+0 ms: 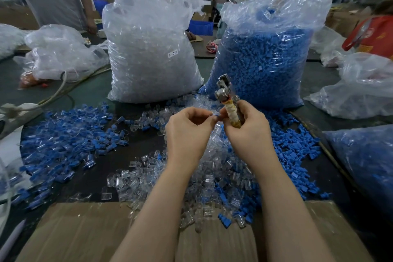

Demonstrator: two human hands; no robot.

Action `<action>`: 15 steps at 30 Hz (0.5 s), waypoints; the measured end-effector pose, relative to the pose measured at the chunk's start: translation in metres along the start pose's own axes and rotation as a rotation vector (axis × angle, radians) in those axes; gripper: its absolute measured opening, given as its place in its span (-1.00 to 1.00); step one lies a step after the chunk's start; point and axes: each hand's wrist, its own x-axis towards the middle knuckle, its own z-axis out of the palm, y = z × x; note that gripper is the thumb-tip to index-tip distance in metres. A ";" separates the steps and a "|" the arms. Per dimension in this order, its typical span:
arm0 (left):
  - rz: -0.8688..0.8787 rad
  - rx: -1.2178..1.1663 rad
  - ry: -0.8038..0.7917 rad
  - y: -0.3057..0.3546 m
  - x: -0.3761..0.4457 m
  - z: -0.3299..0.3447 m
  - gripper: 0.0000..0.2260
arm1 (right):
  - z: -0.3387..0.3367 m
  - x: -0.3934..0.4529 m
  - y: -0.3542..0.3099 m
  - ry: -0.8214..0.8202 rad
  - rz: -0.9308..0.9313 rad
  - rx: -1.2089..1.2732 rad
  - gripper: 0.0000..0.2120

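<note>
1. Head view: the person's left grip (187, 132) is narrowed to a pinch. Thumb and forefinger close on a small blue-and-clear piece (215, 115), held in the air over the middle of the surface (131, 151), just beside the other hand.
2. The right grip (248, 127) is curled round the tape-wrapped handle of a metal tool (225, 95), whose head points up and away.
3. From here the piece looks very light, stiff and glossy, so probably slippery. It is best taken by its sides with the fingertips, and a hard squeeze could flick it away.
4. The tool looks the heavier item. The tape should give good purchase, so hold the wrapped handle, below the metal head.
5. Loose clear pieces (212, 168) are heaped under the hands, and blue pieces (63, 140) spread toward the left edge.
6. A bag of clear parts (148, 59) and a bag of blue parts (265, 59) stand at the far side. Cardboard (85, 229) lies along the near edge.
</note>
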 end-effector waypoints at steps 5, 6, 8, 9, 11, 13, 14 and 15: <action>-0.091 -0.187 -0.022 -0.003 0.003 -0.002 -0.93 | -0.008 0.001 0.004 -0.110 0.081 -0.008 -0.89; -0.102 -0.227 -0.025 -0.004 0.004 -0.003 -0.92 | -0.009 0.001 0.005 -0.142 0.102 -0.042 -0.92; -0.110 -0.291 -0.027 -0.004 0.004 -0.003 -0.90 | -0.012 0.000 0.006 -0.212 0.124 -0.087 -0.97; -0.107 -0.312 -0.027 -0.004 0.004 -0.003 -0.90 | -0.012 -0.001 0.006 -0.244 0.132 -0.090 -0.96; -0.092 -0.338 -0.030 -0.005 0.005 -0.004 -0.89 | -0.013 -0.002 0.006 -0.300 0.153 -0.076 -0.96; -0.077 -0.358 -0.033 -0.007 0.005 -0.006 -0.90 | -0.014 -0.003 0.005 -0.342 0.180 -0.060 -0.92; -0.069 -0.362 -0.035 -0.007 0.005 -0.006 -0.91 | -0.014 -0.003 0.005 -0.358 0.188 -0.056 -0.90; -0.061 -0.363 -0.038 -0.008 0.006 -0.007 -0.92 | -0.014 -0.004 0.005 -0.370 0.189 -0.053 -0.89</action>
